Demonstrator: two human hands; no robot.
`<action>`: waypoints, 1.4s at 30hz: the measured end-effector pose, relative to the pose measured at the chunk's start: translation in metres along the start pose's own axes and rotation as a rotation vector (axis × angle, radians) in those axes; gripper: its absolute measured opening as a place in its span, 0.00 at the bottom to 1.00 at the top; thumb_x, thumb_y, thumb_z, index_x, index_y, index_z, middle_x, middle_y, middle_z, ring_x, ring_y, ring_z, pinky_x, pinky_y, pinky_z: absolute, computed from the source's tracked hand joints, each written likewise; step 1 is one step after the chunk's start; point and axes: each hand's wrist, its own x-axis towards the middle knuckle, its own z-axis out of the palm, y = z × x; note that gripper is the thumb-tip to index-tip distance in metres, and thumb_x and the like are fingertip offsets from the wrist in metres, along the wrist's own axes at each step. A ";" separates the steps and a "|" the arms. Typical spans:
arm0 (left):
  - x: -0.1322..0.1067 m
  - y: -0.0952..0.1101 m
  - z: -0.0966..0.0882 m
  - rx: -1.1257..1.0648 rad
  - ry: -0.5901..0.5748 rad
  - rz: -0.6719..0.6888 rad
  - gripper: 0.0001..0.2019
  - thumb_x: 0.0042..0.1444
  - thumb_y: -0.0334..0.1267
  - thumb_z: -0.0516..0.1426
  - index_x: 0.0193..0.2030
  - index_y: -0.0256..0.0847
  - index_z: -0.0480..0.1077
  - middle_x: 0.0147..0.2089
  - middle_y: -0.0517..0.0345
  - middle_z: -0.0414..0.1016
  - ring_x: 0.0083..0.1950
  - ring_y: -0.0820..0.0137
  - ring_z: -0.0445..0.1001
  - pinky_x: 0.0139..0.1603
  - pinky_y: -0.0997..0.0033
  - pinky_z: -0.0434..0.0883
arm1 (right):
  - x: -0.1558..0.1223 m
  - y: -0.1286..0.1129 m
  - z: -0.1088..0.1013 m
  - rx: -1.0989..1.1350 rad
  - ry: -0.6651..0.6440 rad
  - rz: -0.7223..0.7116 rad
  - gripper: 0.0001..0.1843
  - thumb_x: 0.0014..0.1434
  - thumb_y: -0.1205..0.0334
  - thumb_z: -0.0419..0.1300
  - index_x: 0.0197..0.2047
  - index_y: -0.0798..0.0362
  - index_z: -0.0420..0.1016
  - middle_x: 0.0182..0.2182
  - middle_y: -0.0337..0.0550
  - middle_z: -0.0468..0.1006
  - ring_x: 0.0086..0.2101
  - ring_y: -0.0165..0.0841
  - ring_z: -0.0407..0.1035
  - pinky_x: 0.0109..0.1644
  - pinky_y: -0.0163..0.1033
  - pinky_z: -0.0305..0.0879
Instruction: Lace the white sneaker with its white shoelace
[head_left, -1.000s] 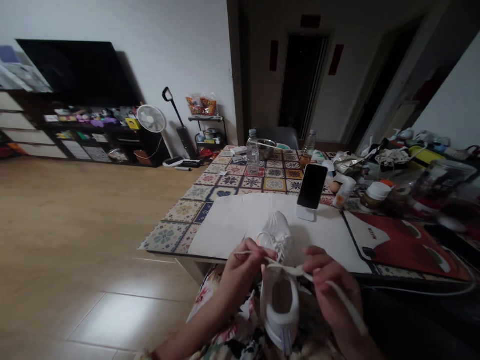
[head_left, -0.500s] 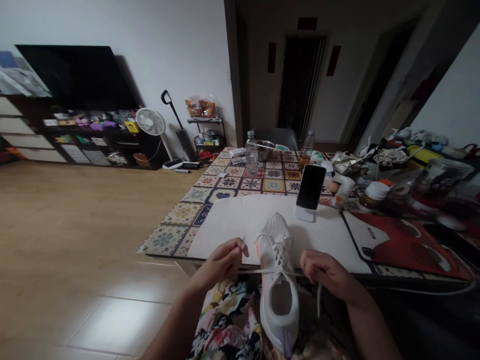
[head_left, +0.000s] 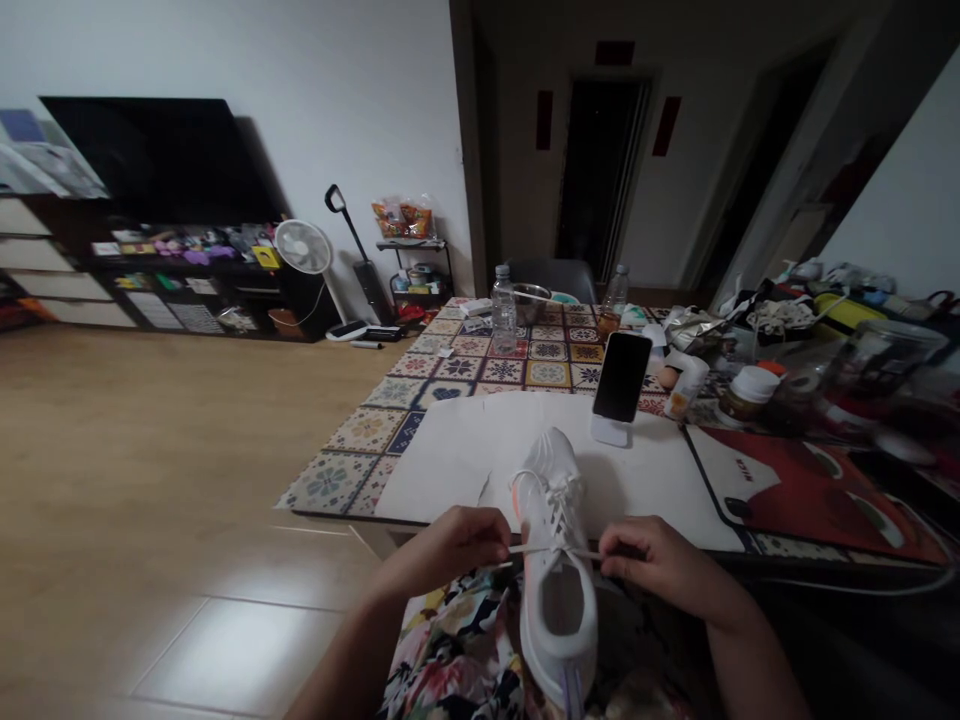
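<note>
A white sneaker (head_left: 559, 580) lies toe-forward with its heel on my lap and its toe on the white sheet (head_left: 480, 445) at the table's near edge. My left hand (head_left: 454, 545) is closed on the left end of the white shoelace (head_left: 555, 549) beside the shoe's tongue. My right hand (head_left: 656, 562) pinches the lace's right end. The lace is stretched taut across the top eyelets between both hands.
A black phone (head_left: 622, 377) stands on a white stand behind the shoe. Bottles (head_left: 503, 313), jars and clutter fill the patterned table (head_left: 352, 440) to the right. A red mat (head_left: 817, 490) lies at right. Wooden floor, a fan (head_left: 302, 248) and a TV unit are at left.
Both hands came in closer to the shoe and the lace between them pulled tight across the tongue. The loose lace tail under my right hand is no longer seen hanging.
</note>
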 end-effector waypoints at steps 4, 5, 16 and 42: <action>-0.005 0.012 -0.004 -0.056 -0.009 0.256 0.19 0.54 0.53 0.62 0.30 0.37 0.72 0.35 0.53 0.73 0.38 0.68 0.69 0.39 0.73 0.66 | 0.001 0.001 -0.003 0.197 -0.001 -0.191 0.18 0.61 0.46 0.62 0.29 0.52 0.79 0.32 0.42 0.78 0.34 0.34 0.73 0.41 0.39 0.70; -0.005 0.015 -0.001 -0.111 0.006 0.313 0.18 0.55 0.53 0.62 0.29 0.37 0.72 0.38 0.50 0.74 0.41 0.66 0.71 0.43 0.71 0.67 | 0.002 0.000 0.001 0.265 0.015 -0.226 0.18 0.61 0.46 0.62 0.30 0.51 0.79 0.36 0.44 0.79 0.38 0.35 0.74 0.44 0.41 0.70; 0.024 0.018 0.049 -0.330 0.151 0.474 0.15 0.52 0.47 0.66 0.26 0.36 0.77 0.28 0.56 0.73 0.33 0.71 0.71 0.38 0.73 0.67 | 0.018 -0.016 0.061 0.429 0.403 -0.160 0.08 0.62 0.56 0.63 0.35 0.50 0.79 0.32 0.39 0.74 0.27 0.28 0.71 0.30 0.32 0.70; 0.024 0.007 0.063 -0.146 0.306 0.428 0.15 0.54 0.46 0.64 0.28 0.36 0.71 0.28 0.57 0.71 0.33 0.71 0.68 0.36 0.73 0.65 | 0.012 -0.024 0.068 0.243 0.595 -0.036 0.06 0.64 0.59 0.58 0.36 0.51 0.70 0.24 0.35 0.76 0.22 0.29 0.73 0.26 0.30 0.71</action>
